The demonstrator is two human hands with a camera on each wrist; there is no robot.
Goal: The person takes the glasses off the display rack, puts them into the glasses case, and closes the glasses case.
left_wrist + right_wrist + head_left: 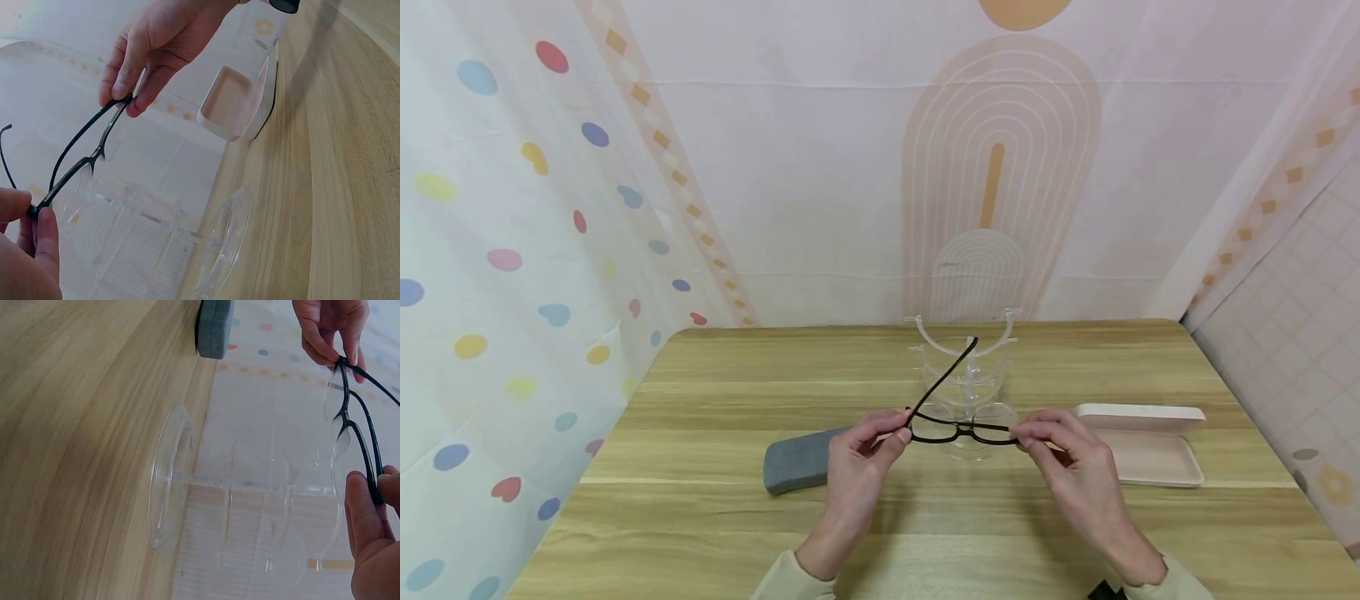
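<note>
A pair of black-framed eyeglasses (964,431) is held up between both hands in front of a clear display stand (970,392). At the left end of the frame, near the hinge, my left hand (856,479) pinches it between thumb and fingers. My right hand (1081,475) pinches the opposite end the same way. One temple (943,379) points out away from me; the other lies folded across behind the lenses. In the left wrist view the glasses (94,159) hang in the air, apart from the table.
Left of the stand lies a grey glasses case (797,462), partly behind the left hand. A white case with a pink lining (1153,458) lies open beyond the right hand. Near the right sleeve a black object (1105,590) shows at the bottom edge. Patterned curtains hang behind the wooden table (700,533).
</note>
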